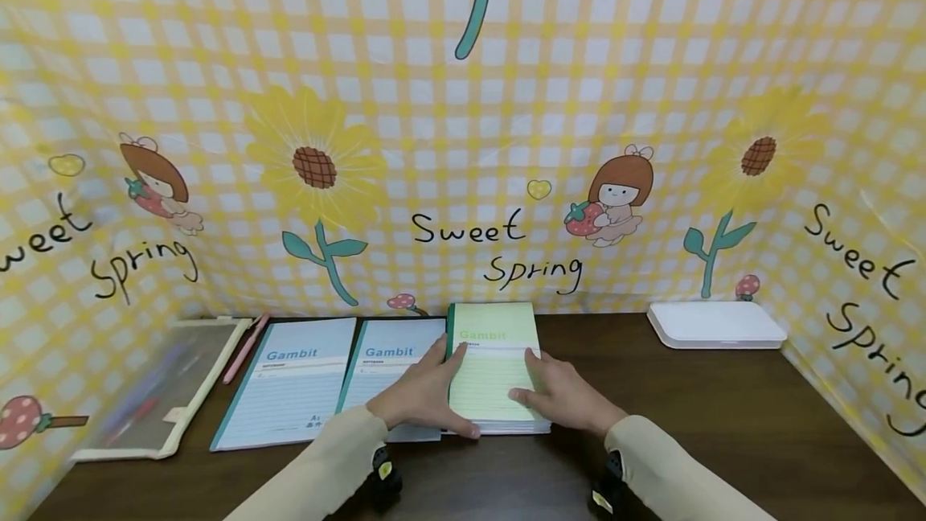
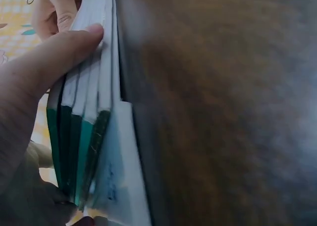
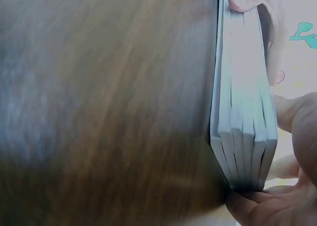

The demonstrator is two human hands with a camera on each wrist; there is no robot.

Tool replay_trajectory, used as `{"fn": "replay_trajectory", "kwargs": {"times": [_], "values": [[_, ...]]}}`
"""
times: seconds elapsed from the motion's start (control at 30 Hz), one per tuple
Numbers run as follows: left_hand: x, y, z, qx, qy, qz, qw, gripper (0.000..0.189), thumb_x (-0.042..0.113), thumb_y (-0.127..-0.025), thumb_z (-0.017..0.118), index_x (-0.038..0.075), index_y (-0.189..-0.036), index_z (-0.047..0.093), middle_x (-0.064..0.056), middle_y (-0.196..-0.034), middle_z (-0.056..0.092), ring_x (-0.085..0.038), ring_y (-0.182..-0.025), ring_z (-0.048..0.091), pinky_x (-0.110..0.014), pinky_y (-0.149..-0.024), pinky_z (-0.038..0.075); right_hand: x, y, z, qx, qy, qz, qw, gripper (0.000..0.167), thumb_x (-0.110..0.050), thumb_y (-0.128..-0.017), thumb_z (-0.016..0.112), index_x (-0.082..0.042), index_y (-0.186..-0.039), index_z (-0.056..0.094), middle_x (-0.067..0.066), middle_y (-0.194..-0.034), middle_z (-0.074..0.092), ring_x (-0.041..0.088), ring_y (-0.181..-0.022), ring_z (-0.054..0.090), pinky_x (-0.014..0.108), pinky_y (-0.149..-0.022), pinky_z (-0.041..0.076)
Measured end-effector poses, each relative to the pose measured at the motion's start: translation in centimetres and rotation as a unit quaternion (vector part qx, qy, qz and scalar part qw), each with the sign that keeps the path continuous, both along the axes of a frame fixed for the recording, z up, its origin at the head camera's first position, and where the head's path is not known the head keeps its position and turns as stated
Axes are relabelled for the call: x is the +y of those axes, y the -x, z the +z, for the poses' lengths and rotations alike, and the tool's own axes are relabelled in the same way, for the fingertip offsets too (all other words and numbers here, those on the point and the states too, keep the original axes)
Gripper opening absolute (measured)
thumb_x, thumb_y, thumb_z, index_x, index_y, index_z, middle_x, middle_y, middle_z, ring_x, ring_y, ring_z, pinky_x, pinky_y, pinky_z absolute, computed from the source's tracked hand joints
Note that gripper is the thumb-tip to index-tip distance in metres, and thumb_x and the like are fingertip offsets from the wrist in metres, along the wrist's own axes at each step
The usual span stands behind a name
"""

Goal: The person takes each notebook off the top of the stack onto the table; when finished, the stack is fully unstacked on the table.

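Fingers (image 1: 463,427) part-spread; L hand (image 1: 422,394) & R hand (image 1: 569,394) grip notebk stack (image 1: 492,384) btwn them.

mesh pouch (image 1: 177,384) left | pink pen (image 1: 247,349) beside it | white slab (image 1: 716,324) right | checked cloth (image 1: 463,135) behind

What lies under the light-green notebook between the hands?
Under the light-green notebook lie several more notebooks, stacked; their pale page edges and green spines show in the left wrist view. Their front covers are hidden, so their colours and printing cannot be told.
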State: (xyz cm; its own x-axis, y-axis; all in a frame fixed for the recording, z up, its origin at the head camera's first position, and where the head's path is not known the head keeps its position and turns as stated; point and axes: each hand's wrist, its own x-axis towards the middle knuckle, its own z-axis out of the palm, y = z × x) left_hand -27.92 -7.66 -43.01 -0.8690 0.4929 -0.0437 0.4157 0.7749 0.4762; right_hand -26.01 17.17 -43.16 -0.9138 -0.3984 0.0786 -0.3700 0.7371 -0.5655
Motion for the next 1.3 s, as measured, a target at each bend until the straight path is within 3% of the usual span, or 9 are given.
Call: {"fn": "replay_trajectory", "kwargs": {"times": [0.27,0.57,0.77,0.83,0.93,1.0,1.07,1.2,1.3], "values": [[-0.6,0.2,-0.3,-0.007,-0.006,-0.013,0.9999,0.13,0.066,-0.06,0.081,0.011,-0.156,0.014,-0.023,-0.161,0.001,-0.038,-0.149,0.011,-0.06,-0.11,0.03,1.0,-0.2,0.0,-0.028,0.046,-0.04,0.9978,0.074,-0.03,-0.093,0.065,0.008,-0.147,0.031,0.027,-0.151,0.034,0.041,-0.14,0.035,0.055,-0.109,0.035],[-1.1,0.2,-0.2,-0.006,-0.011,-0.008,0.9999,0.136,0.065,-0.058,0.083,0.004,-0.155,0.011,-0.019,-0.163,0.001,-0.035,-0.15,0.011,-0.057,-0.111,0.031,2.3,-0.5,0.1,-0.004,0.093,-0.11,0.9896,0.055,-0.019,-0.083,0.077,-0.005,-0.132,0.057,0.017,-0.134,0.058,0.037,-0.128,0.051,0.053,-0.099,0.044],[-1.2,0.1,-0.2,-0.014,-0.005,-0.009,0.9998,0.134,0.068,-0.06,0.081,0.005,-0.155,0.01,-0.018,-0.163,0.0,-0.035,-0.15,0.011,-0.058,-0.112,0.027,2.4,-0.8,0.1,-0.015,0.143,-0.136,0.9802,0.049,-0.008,-0.083,0.075,-0.007,-0.131,0.06,0.017,-0.136,0.057,0.037,-0.129,0.049,0.049,-0.096,0.047],[-1.3,0.0,-0.3,-0.014,0.0,-0.01,0.9999,0.133,0.068,-0.06,0.08,0.006,-0.156,0.01,-0.017,-0.163,0.0,-0.034,-0.15,0.01,-0.06,-0.112,0.026,2.8,-1.2,0.3,-0.022,0.172,-0.152,0.9732,0.049,-0.004,-0.084,0.073,-0.007,-0.131,0.059,0.02,-0.136,0.056,0.035,-0.117,0.057,0.041,-0.088,0.051],[-1.2,0.1,-0.5,-0.008,0.01,-0.011,0.9999,0.133,0.07,-0.061,0.078,0.007,-0.156,0.009,-0.016,-0.163,0.0,-0.034,-0.15,0.011,-0.061,-0.112,0.025,4.3,-2.1,1.0,-0.017,0.204,-0.17,0.964,0.05,-0.001,-0.084,0.072,-0.003,-0.132,0.058,0.024,-0.135,0.055,0.021,-0.095,0.062,0.028,-0.075,0.052],[-1.2,0.2,-0.5,-0.007,0.012,-0.011,0.9998,0.132,0.07,-0.062,0.078,0.007,-0.156,0.009,-0.016,-0.163,0.0,-0.034,-0.15,0.01,-0.06,-0.112,0.026,5.6,-2.8,1.6,-0.014,0.216,-0.18,0.9597,0.05,-0.001,-0.085,0.071,-0.001,-0.133,0.056,0.027,-0.134,0.054,0.012,-0.072,0.057,0.023,-0.063,0.049],[-1.3,0.3,-0.5,-0.005,0.015,-0.011,0.9998,0.132,0.071,-0.062,0.077,0.007,-0.156,0.008,-0.016,-0.163,-0.001,-0.034,-0.15,0.01,-0.059,-0.113,0.026,7.2,-3.6,2.1,-0.007,0.209,-0.192,0.959,0.052,-0.002,-0.086,0.07,0.0,-0.135,0.055,0.028,-0.135,0.054,0.009,-0.06,0.05,0.022,-0.055,0.046],[-1.2,0.5,-0.5,-0.001,0.014,-0.014,0.9998,0.133,0.071,-0.061,0.077,0.005,-0.155,0.01,-0.017,-0.163,0.001,-0.035,-0.15,0.01,-0.057,-0.113,0.027,10.3,-5.0,2.5,0.007,0.15,-0.229,0.9619,0.053,-0.006,-0.087,0.07,-0.001,-0.137,0.052,0.028,-0.14,0.049,0.023,-0.074,0.058,0.031,-0.069,0.048],[-1.2,0.5,-0.7,-0.004,0.017,-0.011,0.9998,0.134,0.072,-0.06,0.077,0.004,-0.155,0.01,-0.018,-0.163,0.002,-0.035,-0.15,0.011,-0.058,-0.112,0.028,11.7,-5.5,1.9,0.003,0.113,-0.251,0.9614,0.053,-0.009,-0.088,0.07,0.0,-0.137,0.052,0.028,-0.143,0.046,0.032,-0.112,0.053,0.04,-0.091,0.045]]}}
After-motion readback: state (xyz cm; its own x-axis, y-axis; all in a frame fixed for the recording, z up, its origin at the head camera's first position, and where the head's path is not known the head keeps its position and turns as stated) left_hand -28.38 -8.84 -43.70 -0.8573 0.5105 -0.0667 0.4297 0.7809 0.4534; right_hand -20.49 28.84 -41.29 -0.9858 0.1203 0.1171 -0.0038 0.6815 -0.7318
